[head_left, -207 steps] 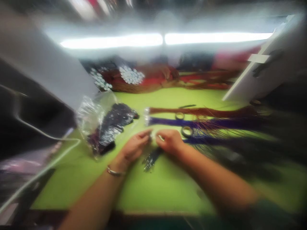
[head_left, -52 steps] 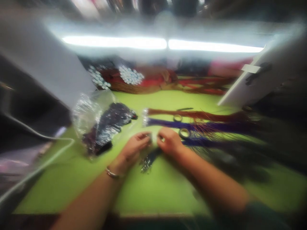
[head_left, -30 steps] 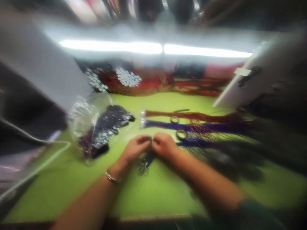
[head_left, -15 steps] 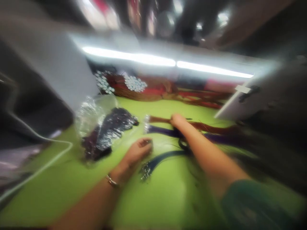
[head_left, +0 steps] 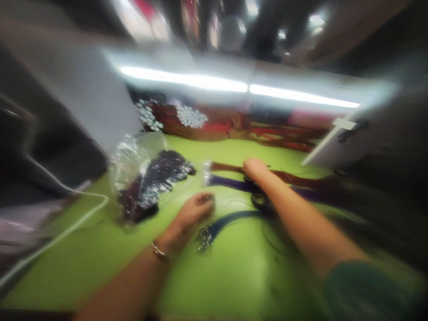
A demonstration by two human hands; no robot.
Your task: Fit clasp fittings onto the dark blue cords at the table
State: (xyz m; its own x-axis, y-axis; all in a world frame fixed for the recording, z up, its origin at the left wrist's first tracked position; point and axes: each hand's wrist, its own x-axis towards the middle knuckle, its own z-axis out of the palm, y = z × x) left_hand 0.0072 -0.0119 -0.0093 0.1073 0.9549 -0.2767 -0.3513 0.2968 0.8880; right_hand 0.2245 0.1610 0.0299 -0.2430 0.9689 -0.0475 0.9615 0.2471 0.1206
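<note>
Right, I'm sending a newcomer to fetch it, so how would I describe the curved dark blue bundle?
On the green table, look just right of the left hand. The dark blue bundle there has shiny tips at its near end. Unlike the straighter purple bundle and brown bundle farther back, it bends in an arc.

On the left of the green surface (head_left: 214,281) lies a crumpled clear plastic bag (head_left: 125,156) with dark, shiny pieces (head_left: 160,178) in and beside it. A white cord (head_left: 72,187) bends over the surface's left edge. Along the back run red and brown strands (head_left: 217,129), with two clusters of whitish ends (head_left: 191,117) at their left. Above them glow two light tubes (head_left: 187,80), end to end, between pale side panels (head_left: 96,93); the right one bears a small white tag (head_left: 344,123). The overhead background is blurred.
</note>
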